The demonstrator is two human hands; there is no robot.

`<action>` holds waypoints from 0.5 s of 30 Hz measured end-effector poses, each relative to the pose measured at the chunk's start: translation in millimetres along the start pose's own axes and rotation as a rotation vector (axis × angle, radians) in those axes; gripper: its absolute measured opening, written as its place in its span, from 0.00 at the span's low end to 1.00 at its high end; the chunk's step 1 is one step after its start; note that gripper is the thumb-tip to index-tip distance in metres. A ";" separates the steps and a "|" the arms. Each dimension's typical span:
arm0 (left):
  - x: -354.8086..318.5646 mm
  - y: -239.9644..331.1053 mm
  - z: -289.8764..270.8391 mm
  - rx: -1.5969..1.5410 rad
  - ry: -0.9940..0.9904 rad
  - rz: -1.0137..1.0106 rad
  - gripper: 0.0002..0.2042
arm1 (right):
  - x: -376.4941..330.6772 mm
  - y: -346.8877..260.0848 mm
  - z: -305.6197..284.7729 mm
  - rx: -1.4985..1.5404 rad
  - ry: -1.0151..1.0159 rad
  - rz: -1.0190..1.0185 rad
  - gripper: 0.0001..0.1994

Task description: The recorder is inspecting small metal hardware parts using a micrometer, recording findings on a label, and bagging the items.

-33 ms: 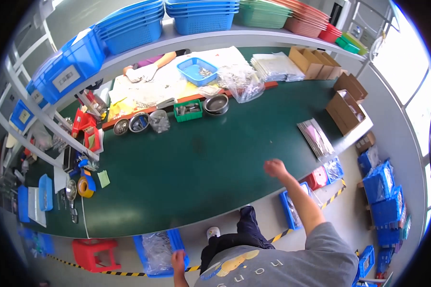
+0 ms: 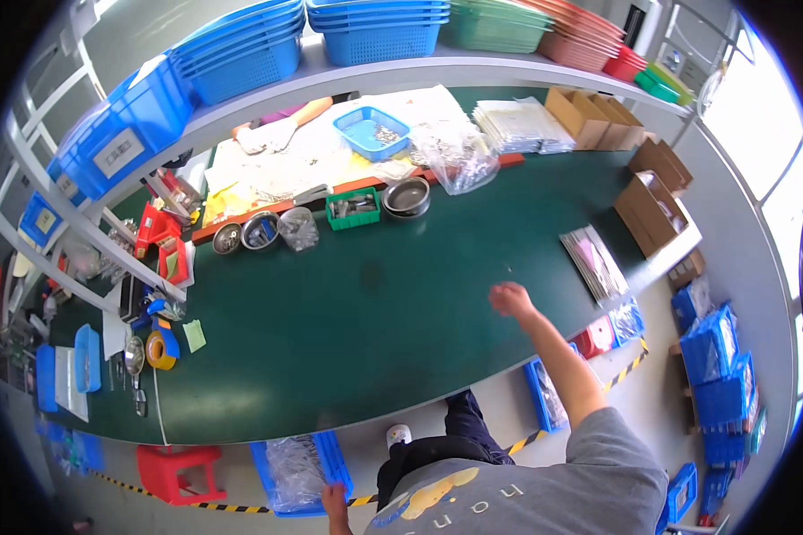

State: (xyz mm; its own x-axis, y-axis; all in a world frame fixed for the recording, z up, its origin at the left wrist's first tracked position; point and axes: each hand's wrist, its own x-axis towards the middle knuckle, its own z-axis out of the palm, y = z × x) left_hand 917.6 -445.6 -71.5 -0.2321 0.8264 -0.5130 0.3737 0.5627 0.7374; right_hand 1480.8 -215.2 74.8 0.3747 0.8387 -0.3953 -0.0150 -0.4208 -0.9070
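Note:
My right hand [image 2: 511, 299] hovers over the dark green table [image 2: 357, 330] near its front right part, arm stretched out, fingers curled with nothing visible in them. A stack of flat clear-wrapped sheets [image 2: 595, 260] lies to its right by the table edge. My left hand [image 2: 335, 499] reaches down below the table's front edge, fingers on the near rim of a blue crate [image 2: 305, 468] on the floor. The crate holds clear plastic bags.
At the back stand a green parts bin [image 2: 352, 208], steel bowls [image 2: 407, 196], a blue tray [image 2: 372, 132], a clear bag [image 2: 459, 160] and cardboard boxes [image 2: 653, 201]. Tape rolls [image 2: 159, 349] and tools lie left. A red stool [image 2: 178, 468] and blue crates [image 2: 716, 357] stand on the floor.

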 end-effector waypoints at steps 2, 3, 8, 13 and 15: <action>-9.8 -5.2 -3.5 0.033 0.059 -0.086 0.10 | 71.0 -43.7 31.2 -0.017 -0.114 -0.017 0.18; -5.8 -4.7 6.0 0.058 0.072 -0.115 0.10 | 107.7 -62.3 36.3 0.012 -0.128 -0.003 0.19; -9.1 -16.8 -5.7 0.230 0.121 -0.295 0.10 | 252.4 -118.0 67.2 0.065 -0.138 0.036 0.24; -86.9 -38.9 24.7 0.236 0.228 -0.574 0.10 | 383.8 -104.1 129.0 -0.047 -0.514 -0.170 0.17; -141.0 -45.8 89.0 0.128 0.333 -0.736 0.10 | 420.8 -84.6 148.2 0.227 -0.517 -0.038 0.17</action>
State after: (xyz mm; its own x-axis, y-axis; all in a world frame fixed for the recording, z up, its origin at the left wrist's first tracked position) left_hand 1013.1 -589.7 -72.1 -0.7054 0.2204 -0.6736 0.1166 0.9736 0.1964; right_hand 1502.3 224.6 -36.3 -0.1235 0.9360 -0.3296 -0.2311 -0.3502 -0.9077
